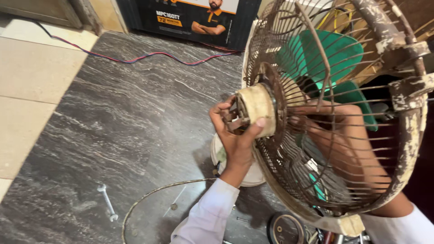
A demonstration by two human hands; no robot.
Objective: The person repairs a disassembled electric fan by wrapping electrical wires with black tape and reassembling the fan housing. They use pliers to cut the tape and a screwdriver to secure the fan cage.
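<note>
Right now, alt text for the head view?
A left hand grips the cream motor housing of a rusty fan guard, while the right hand reaches inside the cage near the green blades. A bolt and a wire ring lie on the dark stone floor.

The fan cage (343, 135) is rusty brown wire with a cream rim, its paint flaking. The motor cap (257, 108) at its centre is dirty cream. The blades (334, 54) inside are bright green. The floor (122, 113) is dark grey stone with pale wavy streaks, with beige tiles (31, 77) at the left. A red and blue cable (135, 58) crosses the far side. Both sleeves (210, 217) are white.
</note>
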